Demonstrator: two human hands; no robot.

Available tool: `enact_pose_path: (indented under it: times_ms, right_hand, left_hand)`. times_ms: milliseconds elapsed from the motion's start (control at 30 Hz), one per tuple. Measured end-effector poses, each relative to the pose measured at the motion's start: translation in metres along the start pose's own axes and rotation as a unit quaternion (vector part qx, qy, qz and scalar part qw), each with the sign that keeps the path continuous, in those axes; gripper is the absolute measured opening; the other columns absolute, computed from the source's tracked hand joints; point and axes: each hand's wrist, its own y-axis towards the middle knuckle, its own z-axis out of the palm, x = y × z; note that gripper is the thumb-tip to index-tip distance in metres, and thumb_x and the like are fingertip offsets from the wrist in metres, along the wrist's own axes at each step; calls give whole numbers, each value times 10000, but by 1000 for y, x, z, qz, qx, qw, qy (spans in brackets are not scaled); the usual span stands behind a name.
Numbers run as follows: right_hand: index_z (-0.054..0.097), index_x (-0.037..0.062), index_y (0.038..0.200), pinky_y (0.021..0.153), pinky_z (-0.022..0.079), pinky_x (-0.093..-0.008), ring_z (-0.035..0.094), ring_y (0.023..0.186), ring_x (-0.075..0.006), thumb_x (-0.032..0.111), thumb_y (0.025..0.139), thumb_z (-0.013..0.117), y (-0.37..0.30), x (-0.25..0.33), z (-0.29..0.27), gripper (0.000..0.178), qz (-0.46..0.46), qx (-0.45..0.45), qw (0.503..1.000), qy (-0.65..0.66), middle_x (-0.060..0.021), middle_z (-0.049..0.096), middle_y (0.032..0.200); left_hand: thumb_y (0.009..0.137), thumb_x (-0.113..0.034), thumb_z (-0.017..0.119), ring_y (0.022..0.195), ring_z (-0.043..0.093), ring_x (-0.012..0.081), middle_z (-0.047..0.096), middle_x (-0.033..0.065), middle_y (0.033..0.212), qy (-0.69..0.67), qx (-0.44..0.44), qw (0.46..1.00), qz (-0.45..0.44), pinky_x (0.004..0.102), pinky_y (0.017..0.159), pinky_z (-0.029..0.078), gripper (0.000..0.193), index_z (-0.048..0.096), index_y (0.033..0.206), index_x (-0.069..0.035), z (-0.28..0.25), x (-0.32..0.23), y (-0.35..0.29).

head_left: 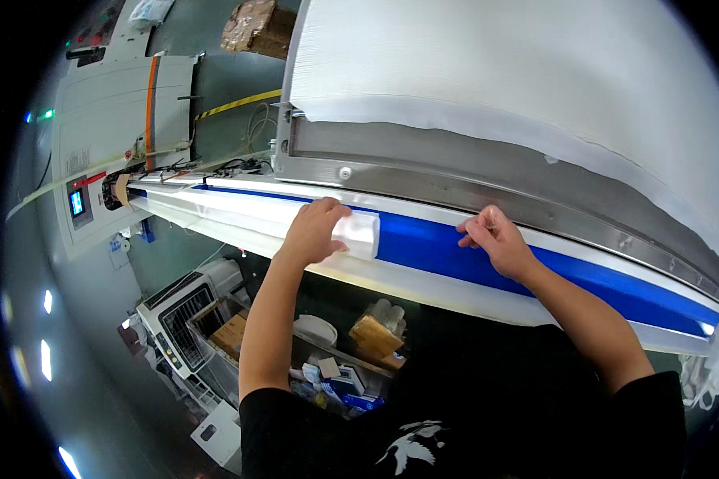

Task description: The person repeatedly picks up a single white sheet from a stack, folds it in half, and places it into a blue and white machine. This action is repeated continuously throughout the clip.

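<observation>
A long blue conveyor belt [431, 244] runs from left to lower right before me. Soft-looking white bundles [248, 214] lie along its left part in a row. My left hand [315, 231] straddles the bundle at the row's right end [361, 234], fingers on its far side and thumb on the near side. Over the bare blue stretch, apart from that bundle, my right hand [494, 241] is closed, thumb and fingertips together. Whether it holds something small I cannot make out.
Beyond the belt, a metal-framed table [455, 180] carries wide white sheets [503, 64]. A pale machine with a small screen [77, 203] stands at the left. Below the belt are a grey-white appliance [188, 319], boxes and loose items. A cardboard box [257, 29] sits far back.
</observation>
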Motion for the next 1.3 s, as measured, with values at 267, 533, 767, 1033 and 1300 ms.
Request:
enact_pose_path:
  times_ms: [267, 533, 767, 1033, 1300]
  right_hand:
    - [416, 80, 856, 792, 516, -314, 638, 869, -163, 200, 951, 601, -10, -20, -8, 240, 29, -36, 998, -43, -147, 646, 999]
    - [417, 89, 849, 813, 499, -324, 617, 916, -195, 245, 854, 721, 0, 6, 21, 341, 45, 26, 964, -259, -146, 621, 1037]
    - [377, 54, 899, 782, 509, -384, 643, 966, -327, 154, 749, 771, -8, -18, 33, 433, -49, 23, 961, -270, -182, 641, 1012]
    - [377, 55, 892, 645, 470, -406, 589, 734, -375, 67, 766, 712, -29, -26, 17, 359, -69, -53, 963, -255, -164, 583, 813]
    - [441, 23, 960, 656, 476, -459, 629, 785, -404, 99, 801, 674, -28, -25, 20, 293, -101, -32, 964, -245, -205, 609, 821]
  left_hand:
    - [614, -247, 837, 993, 605, 256, 636, 46, 963, 155, 79, 984, -44, 403, 866, 438, 381, 668, 938, -137, 6, 88, 14]
    - [646, -230, 802, 931, 611, 250, 633, 39, 894, 113, 46, 992, 45, 401, 828, 442, 276, 673, 869, -129, 4, 32, 21]
    - [662, -196, 789, 917, 602, 238, 616, 47, 892, -6, -6, 990, 142, 378, 807, 448, 259, 641, 857, -112, 16, -125, 47]
    - [620, -108, 807, 963, 566, 266, 572, 57, 1031, -94, -117, 982, 111, 398, 831, 441, 449, 595, 1016, -133, 23, -158, 45]
    - [619, -100, 808, 980, 570, 249, 571, 47, 1042, -84, -103, 986, 100, 408, 852, 430, 443, 615, 1015, -149, 24, -154, 41]
